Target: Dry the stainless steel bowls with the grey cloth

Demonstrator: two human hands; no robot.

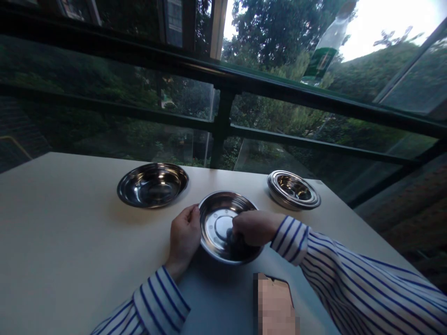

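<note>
In the middle of the table, a shiny steel bowl (217, 218) is tipped slightly toward me. My left hand (186, 235) is closed on its left rim, with the thumb on top of the edge. My right hand (254, 227) reaches over the bowl's right side with its fingers curled down near the inner wall. Beneath those fingers is a dark patch; whether it is a held thing, a shadow or a reflection I cannot make out. Both arms wear blue-and-white striped sleeves.
A wide steel basin (153, 187) stands at the back left of the white table (80, 242). Several nested steel bowls (294, 190) sit at the back right. A phone (277, 302), partly blurred out, lies near me. On the green railing (272, 79) stands a bottle (324, 49).
</note>
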